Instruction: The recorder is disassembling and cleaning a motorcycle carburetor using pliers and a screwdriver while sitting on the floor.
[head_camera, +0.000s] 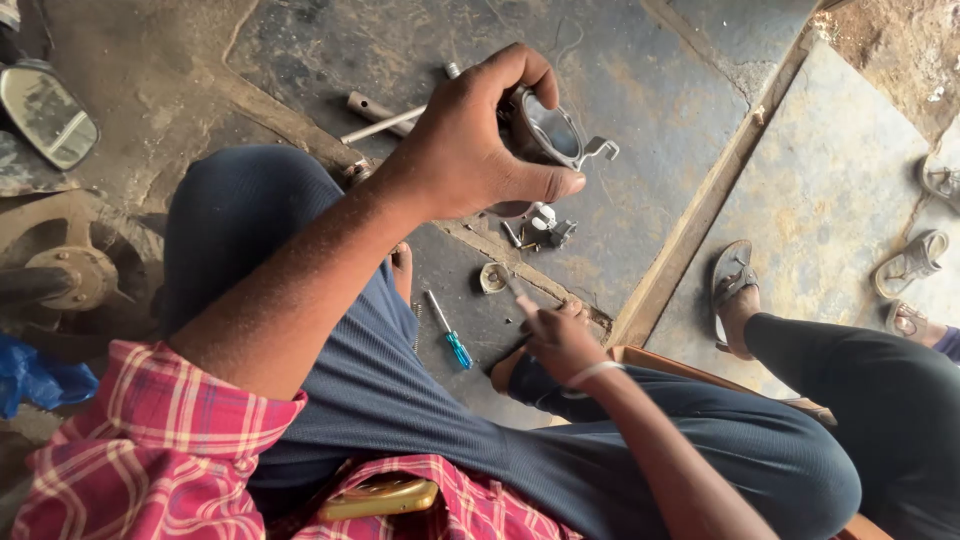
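Note:
My left hand (470, 145) is raised above the floor and grips a grey metal carburettor body (555, 132) with a round bore and a small bracket at its right. My right hand (560, 340) is lower, by my knee, and holds a thin tool whose tip (508, 284) points at a small round metal part (491, 277) on the floor. Small metal parts (545, 228) lie just below my left hand. A blue-handled screwdriver (450, 335) lies on the floor between my legs.
A long metal socket wrench (385, 115) lies on the stained concrete floor behind my left hand. A mirror (45, 115) and a metal wheel hub (70, 275) are at the left. Another person's sandalled foot (735, 290) and dark-trousered leg are at the right, with more sandals (910, 262) beyond.

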